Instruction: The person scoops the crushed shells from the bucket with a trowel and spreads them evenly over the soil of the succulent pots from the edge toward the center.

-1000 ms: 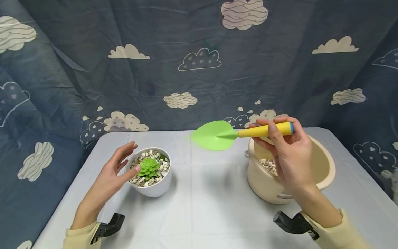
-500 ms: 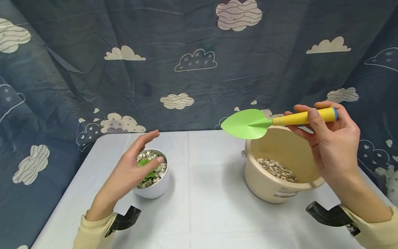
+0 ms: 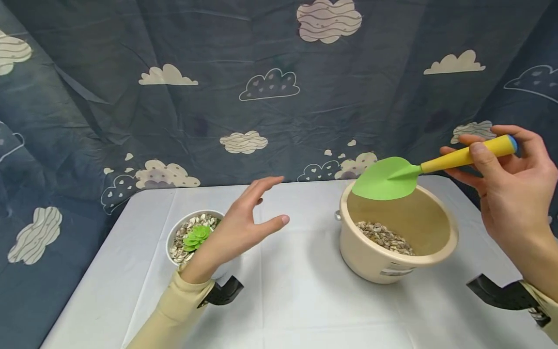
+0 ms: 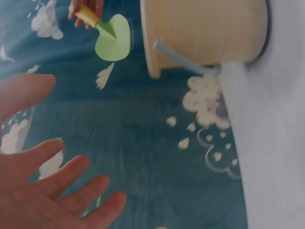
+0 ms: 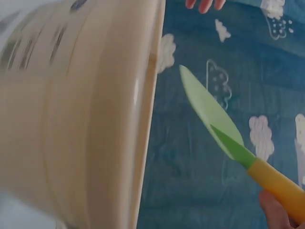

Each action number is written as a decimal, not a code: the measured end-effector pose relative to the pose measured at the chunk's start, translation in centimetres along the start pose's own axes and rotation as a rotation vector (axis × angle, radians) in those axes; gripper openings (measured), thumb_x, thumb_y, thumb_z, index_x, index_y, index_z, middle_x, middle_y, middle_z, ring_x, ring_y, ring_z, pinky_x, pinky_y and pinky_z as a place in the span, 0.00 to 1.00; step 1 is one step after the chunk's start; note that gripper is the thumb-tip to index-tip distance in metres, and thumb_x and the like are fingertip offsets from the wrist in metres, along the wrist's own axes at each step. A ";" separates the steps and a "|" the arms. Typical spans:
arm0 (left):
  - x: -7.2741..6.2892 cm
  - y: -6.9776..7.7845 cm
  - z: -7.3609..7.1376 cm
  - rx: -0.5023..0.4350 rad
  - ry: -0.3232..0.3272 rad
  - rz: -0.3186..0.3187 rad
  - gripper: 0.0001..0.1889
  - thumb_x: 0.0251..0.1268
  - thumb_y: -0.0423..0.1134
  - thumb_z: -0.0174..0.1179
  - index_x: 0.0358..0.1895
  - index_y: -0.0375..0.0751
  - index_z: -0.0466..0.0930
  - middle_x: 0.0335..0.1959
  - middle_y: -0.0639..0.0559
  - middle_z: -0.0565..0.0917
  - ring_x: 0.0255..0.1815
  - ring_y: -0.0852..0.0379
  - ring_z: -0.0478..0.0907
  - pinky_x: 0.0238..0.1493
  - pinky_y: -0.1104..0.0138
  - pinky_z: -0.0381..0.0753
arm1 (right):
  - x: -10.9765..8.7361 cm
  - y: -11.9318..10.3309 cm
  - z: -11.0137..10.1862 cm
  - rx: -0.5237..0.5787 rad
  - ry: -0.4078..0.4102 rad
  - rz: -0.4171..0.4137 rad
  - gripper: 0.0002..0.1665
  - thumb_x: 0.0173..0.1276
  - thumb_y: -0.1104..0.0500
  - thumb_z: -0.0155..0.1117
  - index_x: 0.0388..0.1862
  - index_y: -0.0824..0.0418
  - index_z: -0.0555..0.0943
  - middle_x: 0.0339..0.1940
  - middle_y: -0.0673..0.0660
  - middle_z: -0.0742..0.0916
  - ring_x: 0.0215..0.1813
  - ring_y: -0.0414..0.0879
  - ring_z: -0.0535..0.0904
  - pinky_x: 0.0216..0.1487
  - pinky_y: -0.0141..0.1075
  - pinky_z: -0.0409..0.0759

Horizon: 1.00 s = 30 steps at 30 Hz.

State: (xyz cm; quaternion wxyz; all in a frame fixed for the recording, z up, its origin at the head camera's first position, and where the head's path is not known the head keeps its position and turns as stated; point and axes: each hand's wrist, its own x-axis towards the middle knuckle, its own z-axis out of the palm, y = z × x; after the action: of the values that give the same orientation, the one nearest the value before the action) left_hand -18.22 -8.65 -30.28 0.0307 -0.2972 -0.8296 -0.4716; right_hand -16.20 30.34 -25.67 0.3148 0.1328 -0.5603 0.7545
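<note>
The left sleeve [image 3: 174,305] and right sleeve [image 3: 548,316] lay nearest, each with a black wrist mount, one on the left [image 3: 223,292] and one on the right [image 3: 499,293]. The left hand [image 3: 239,225] hung above the worktop [image 3: 296,303], between the two containers, its fingers released and loosely extended, the thumb apart from them. The right hand [image 3: 514,179] grasped the yellow handle of a trowel [image 3: 388,179] between thumb and fingers, near the blue end. The green blade pointed leftward, held above the bucket [image 3: 370,264] and apart from its rim.

Under the left wrist, partly hidden by it, a white pot [image 3: 220,270] stood upright, with a green succulent [image 3: 197,236] set among pale pebbles [image 3: 179,247]. To the right stood the beige bucket, a label [image 3: 396,270] on its near side and a heap of gravel [image 3: 385,238] inside. The left wrist view showed a grey carrying handle [image 4: 178,56] against its wall. Behind the worktop hung a dark blue cloth [image 3: 196,39] printed with clouds.
</note>
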 end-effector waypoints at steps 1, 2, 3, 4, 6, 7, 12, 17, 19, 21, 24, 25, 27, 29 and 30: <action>0.4 0.0 0.4 -0.006 -0.013 -0.001 0.34 0.64 0.46 0.65 0.72 0.62 0.63 0.68 0.67 0.65 0.69 0.63 0.60 0.65 0.55 0.65 | 0.1 0.0 -0.2 -0.032 -0.009 -0.010 0.28 0.66 0.75 0.61 0.64 0.68 0.70 0.52 0.68 0.82 0.45 0.52 0.86 0.39 0.38 0.81; 0.8 -0.1 0.9 -0.014 -0.028 -0.003 0.34 0.64 0.46 0.66 0.72 0.61 0.63 0.68 0.66 0.66 0.69 0.64 0.60 0.65 0.56 0.65 | 0.3 0.0 -0.5 -0.068 -0.024 -0.016 0.28 0.66 0.75 0.61 0.65 0.67 0.70 0.52 0.67 0.82 0.45 0.50 0.86 0.40 0.36 0.81; 1.2 -0.1 1.3 -0.025 -0.045 -0.012 0.34 0.64 0.46 0.66 0.72 0.61 0.64 0.68 0.67 0.66 0.68 0.64 0.60 0.65 0.56 0.65 | 0.4 0.1 -0.7 -0.109 -0.041 -0.023 0.29 0.66 0.74 0.61 0.65 0.67 0.70 0.52 0.66 0.82 0.45 0.49 0.86 0.40 0.34 0.80; 1.7 -0.1 1.8 -0.038 -0.063 -0.019 0.34 0.64 0.46 0.66 0.72 0.60 0.64 0.68 0.66 0.66 0.68 0.63 0.61 0.65 0.57 0.65 | 0.5 0.2 -0.9 -0.143 -0.064 -0.027 0.29 0.66 0.75 0.61 0.66 0.67 0.70 0.52 0.65 0.82 0.46 0.47 0.86 0.41 0.33 0.80; 2.6 -0.1 2.8 -0.070 -0.101 -0.036 0.34 0.63 0.47 0.66 0.73 0.58 0.64 0.69 0.65 0.66 0.69 0.62 0.61 0.65 0.58 0.65 | 0.7 0.5 -1.3 -0.250 -0.112 -0.025 0.29 0.67 0.75 0.60 0.67 0.66 0.70 0.52 0.63 0.82 0.46 0.44 0.86 0.41 0.31 0.80; 3.0 -0.1 3.3 -0.089 -0.123 -0.049 0.35 0.63 0.47 0.66 0.73 0.58 0.64 0.69 0.65 0.66 0.69 0.61 0.61 0.65 0.58 0.65 | 0.8 0.8 -1.6 -0.296 -0.139 -0.016 0.29 0.67 0.75 0.60 0.67 0.66 0.70 0.52 0.62 0.82 0.46 0.43 0.86 0.40 0.30 0.80; 4.8 -0.2 5.7 -0.158 -0.250 -0.117 0.37 0.62 0.51 0.66 0.74 0.59 0.62 0.71 0.65 0.62 0.71 0.59 0.59 0.66 0.57 0.64 | 1.2 2.4 -2.5 -0.665 -0.303 0.054 0.28 0.68 0.72 0.60 0.67 0.61 0.72 0.49 0.50 0.85 0.45 0.34 0.84 0.37 0.27 0.80; 6.0 -1.0 7.7 -0.226 -0.340 -0.144 0.41 0.61 0.54 0.67 0.75 0.61 0.57 0.72 0.67 0.59 0.72 0.58 0.59 0.66 0.58 0.65 | 1.7 4.1 -3.3 -0.793 -0.464 0.141 0.25 0.68 0.69 0.63 0.63 0.61 0.73 0.47 0.45 0.86 0.44 0.32 0.84 0.35 0.30 0.82; 6.4 -1.2 8.3 -0.261 -0.348 -0.135 0.42 0.60 0.54 0.68 0.76 0.63 0.55 0.73 0.68 0.57 0.72 0.56 0.59 0.66 0.55 0.65 | 1.8 4.5 -3.3 -0.852 -0.510 0.140 0.23 0.68 0.67 0.65 0.61 0.60 0.75 0.47 0.45 0.86 0.43 0.32 0.83 0.35 0.29 0.82; 6.8 -1.3 8.8 -0.288 -0.349 -0.122 0.43 0.59 0.54 0.68 0.76 0.64 0.55 0.73 0.68 0.56 0.72 0.55 0.59 0.65 0.53 0.66 | 1.8 4.8 -3.3 -0.914 -0.551 0.130 0.21 0.67 0.65 0.66 0.59 0.59 0.76 0.46 0.48 0.87 0.41 0.32 0.83 0.36 0.26 0.81; 7.3 -1.4 9.7 -0.315 -0.352 -0.108 0.43 0.59 0.53 0.69 0.76 0.63 0.56 0.72 0.66 0.57 0.71 0.58 0.60 0.64 0.53 0.67 | 1.7 5.0 -3.3 -0.999 -0.603 0.120 0.20 0.66 0.63 0.68 0.57 0.57 0.78 0.45 0.54 0.87 0.40 0.32 0.82 0.37 0.23 0.79; 7.4 -1.4 10.0 -0.326 -0.354 -0.109 0.44 0.58 0.53 0.69 0.76 0.62 0.56 0.72 0.65 0.57 0.71 0.59 0.61 0.64 0.55 0.68 | 1.6 5.0 -3.3 -1.023 -0.613 0.123 0.20 0.66 0.62 0.69 0.57 0.56 0.78 0.44 0.56 0.87 0.39 0.32 0.82 0.37 0.22 0.78; 7.7 -1.4 10.6 -0.356 -0.363 -0.117 0.46 0.57 0.51 0.70 0.77 0.59 0.54 0.73 0.64 0.56 0.70 0.61 0.61 0.63 0.60 0.69 | 1.5 5.0 -3.4 -1.078 -0.624 0.129 0.21 0.67 0.60 0.68 0.58 0.54 0.78 0.43 0.56 0.87 0.38 0.33 0.81 0.37 0.21 0.77; 7.9 -1.6 11.0 -0.396 -0.370 -0.132 0.48 0.55 0.49 0.72 0.78 0.58 0.52 0.73 0.64 0.55 0.71 0.63 0.60 0.63 0.64 0.67 | 1.4 4.9 -3.6 -1.128 -0.646 0.131 0.22 0.69 0.57 0.67 0.60 0.52 0.77 0.41 0.55 0.86 0.38 0.37 0.81 0.36 0.21 0.76; 8.0 -1.6 11.1 -0.413 -0.373 -0.140 0.50 0.54 0.47 0.72 0.78 0.58 0.51 0.74 0.64 0.54 0.71 0.63 0.60 0.63 0.65 0.66 | 1.3 4.8 -3.6 -1.147 -0.662 0.126 0.22 0.70 0.57 0.66 0.61 0.52 0.76 0.41 0.55 0.86 0.38 0.40 0.81 0.36 0.21 0.75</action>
State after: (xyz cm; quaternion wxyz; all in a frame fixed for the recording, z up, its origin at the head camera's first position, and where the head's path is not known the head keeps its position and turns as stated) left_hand -23.10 3.36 -35.04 -0.2164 -0.3209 -0.7258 -0.5687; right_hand -19.66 33.32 -29.79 0.1022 0.1359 -0.9468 0.2731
